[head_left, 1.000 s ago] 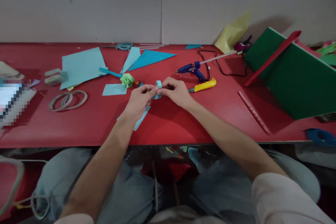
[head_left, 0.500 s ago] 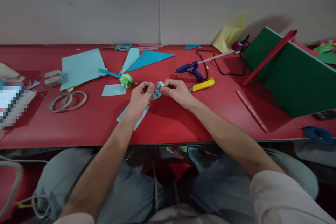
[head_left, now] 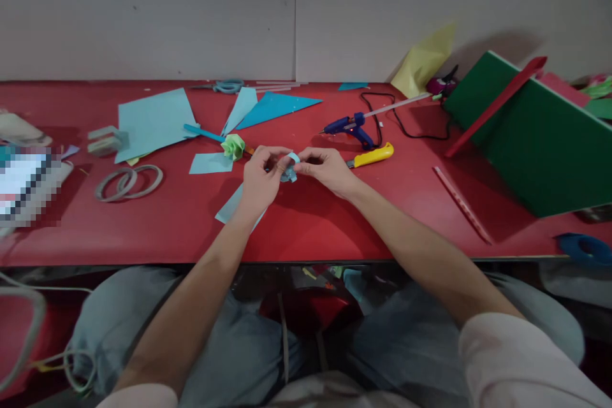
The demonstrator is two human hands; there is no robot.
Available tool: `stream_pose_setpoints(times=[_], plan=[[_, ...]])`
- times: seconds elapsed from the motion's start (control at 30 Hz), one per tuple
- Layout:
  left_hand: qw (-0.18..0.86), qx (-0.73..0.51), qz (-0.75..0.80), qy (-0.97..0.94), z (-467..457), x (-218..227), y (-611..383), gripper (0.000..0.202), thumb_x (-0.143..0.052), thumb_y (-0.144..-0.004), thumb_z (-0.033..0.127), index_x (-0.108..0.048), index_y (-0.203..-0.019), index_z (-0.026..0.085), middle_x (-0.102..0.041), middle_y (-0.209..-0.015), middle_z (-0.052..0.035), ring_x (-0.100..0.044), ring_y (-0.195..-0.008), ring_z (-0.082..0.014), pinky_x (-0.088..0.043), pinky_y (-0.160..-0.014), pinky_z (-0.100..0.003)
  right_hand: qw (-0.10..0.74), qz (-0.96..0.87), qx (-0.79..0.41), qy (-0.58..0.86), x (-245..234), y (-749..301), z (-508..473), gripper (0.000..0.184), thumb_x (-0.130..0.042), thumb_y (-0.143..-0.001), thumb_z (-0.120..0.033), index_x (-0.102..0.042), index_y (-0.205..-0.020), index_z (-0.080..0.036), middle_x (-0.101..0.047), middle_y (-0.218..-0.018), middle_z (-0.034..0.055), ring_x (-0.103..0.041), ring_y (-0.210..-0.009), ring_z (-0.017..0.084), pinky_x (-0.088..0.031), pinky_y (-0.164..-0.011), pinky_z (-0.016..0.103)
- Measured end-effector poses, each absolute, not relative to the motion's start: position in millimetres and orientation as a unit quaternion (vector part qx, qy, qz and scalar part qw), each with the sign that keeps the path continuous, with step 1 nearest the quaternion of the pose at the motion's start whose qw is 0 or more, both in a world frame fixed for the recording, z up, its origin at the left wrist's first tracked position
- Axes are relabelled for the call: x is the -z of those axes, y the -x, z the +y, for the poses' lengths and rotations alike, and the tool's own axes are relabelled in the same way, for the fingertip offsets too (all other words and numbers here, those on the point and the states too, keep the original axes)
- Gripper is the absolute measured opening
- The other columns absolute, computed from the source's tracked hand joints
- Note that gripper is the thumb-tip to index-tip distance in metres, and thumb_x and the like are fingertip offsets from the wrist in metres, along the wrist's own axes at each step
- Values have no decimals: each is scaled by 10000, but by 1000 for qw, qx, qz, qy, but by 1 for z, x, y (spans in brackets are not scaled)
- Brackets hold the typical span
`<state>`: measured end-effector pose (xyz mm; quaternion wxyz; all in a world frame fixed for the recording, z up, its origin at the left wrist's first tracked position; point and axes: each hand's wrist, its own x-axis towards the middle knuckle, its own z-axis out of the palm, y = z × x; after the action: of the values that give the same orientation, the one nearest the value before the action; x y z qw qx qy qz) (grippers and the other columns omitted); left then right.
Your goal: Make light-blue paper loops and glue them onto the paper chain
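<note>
A small curled piece of light blue paper (head_left: 289,172) is held between my two hands above the red table. My left hand (head_left: 262,180) pinches its left side with thumb and fingers. On its right edge, the fingertips and thumb of my right hand (head_left: 329,171) close. Part of the paper is hidden behind the fingers. Just left of my hands lies a pale green paper flower (head_left: 233,147) near a blue strip (head_left: 203,132). Below my left wrist a light blue paper piece (head_left: 230,205) is partly covered.
Behind my hands are a blue glue gun (head_left: 351,127) with a glue stick and a yellow utility knife (head_left: 373,155). Tape rings (head_left: 148,181) and blue paper sheets (head_left: 155,121) lie left. A green board (head_left: 521,140) and a pencil-like stick (head_left: 461,205) are right. Scissors (head_left: 228,86) lie at the back.
My left hand has turned slightly and its fingers sit closer around the blue paper, with the right fingertips nearer too. The view has shifted slightly, so the table things appear a little farther right.
</note>
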<state>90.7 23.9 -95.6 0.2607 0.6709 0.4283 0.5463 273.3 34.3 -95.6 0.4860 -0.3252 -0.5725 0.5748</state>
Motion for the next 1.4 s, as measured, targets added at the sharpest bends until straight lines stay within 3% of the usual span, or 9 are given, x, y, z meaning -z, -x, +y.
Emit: stream_pose_setpoints(times=[0.23, 0.57, 0.7, 0.83, 1.17, 1.3, 1.4], plan=[[298, -527, 432, -668, 24, 96, -88, 373, -769, -910, 589, -782, -1000, 227, -650, -838, -32, -557, -716, -142, -476, -654, -269, 483, -579, -573, 322, 96, -274, 34, 402, -974, -647, -491, -725, -749, -193, -712, -742, -10, -652, -739, 145, -532, -773, 315], [347, -471, 414, -697, 40, 81, -89, 554, -755, -838, 743, -773, -1010, 216, -711, -855, -60, -601, -683, -148, -500, -604, -267, 490, -575, -538, 374, 96, -274, 39, 484, -954, -626, -574, -679, -703, -183, -650, -680, -23, -543, -661, 117, -428, -668, 289], [331, -458, 397, -723, 34, 76, -85, 550, -700, -896, 733, -737, -1103, 225, -723, -991, -73, -642, -737, -143, -534, -648, -261, 510, -548, -557, 359, 92, -274, 37, 520, -979, -570, -602, -676, -674, -193, -671, -703, -13, -579, -689, 131, -484, -718, 313], [310, -499, 415, -695, 18, 78, -79, 527, -674, -933, 709, -694, -1136, 223, -673, -953, -44, -622, -710, -127, -542, -637, -253, 512, -539, -584, 327, 87, -272, 32, 496, -1004, -546, -590, -722, -678, -205, -699, -759, -1, -639, -752, 154, -537, -782, 336], [282, -506, 414, -702, 4, 71, -75, 431, -612, -1010, 640, -707, -1119, 234, -697, -1037, -73, -664, -845, -164, -556, -749, -300, 540, -489, -610, 311, 93, -268, 33, 478, -1029, -524, -547, -711, -661, -218, -684, -745, -25, -624, -745, 134, -550, -839, 333], [227, -469, 396, -756, 7, 71, -74, 424, -570, -1036, 621, -748, -1163, 258, -685, -1175, -104, -665, -1083, -225, -565, -916, -366, 524, -515, -606, 305, 91, -270, 32, 511, -1018, -501, -599, -711, -659, -222, -663, -737, -26, -611, -749, 139, -547, -829, 342], [243, -464, 363, -771, 10, 69, -75, 372, -588, -1037, 590, -762, -1080, 264, -730, -1131, -88, -678, -1088, -228, -548, -1007, -411, 511, -537, -606, 290, 88, -269, 31, 511, -1014, -502, -611, -715, -651, -224, -647, -731, -25, -600, -743, 139, -533, -806, 338]])
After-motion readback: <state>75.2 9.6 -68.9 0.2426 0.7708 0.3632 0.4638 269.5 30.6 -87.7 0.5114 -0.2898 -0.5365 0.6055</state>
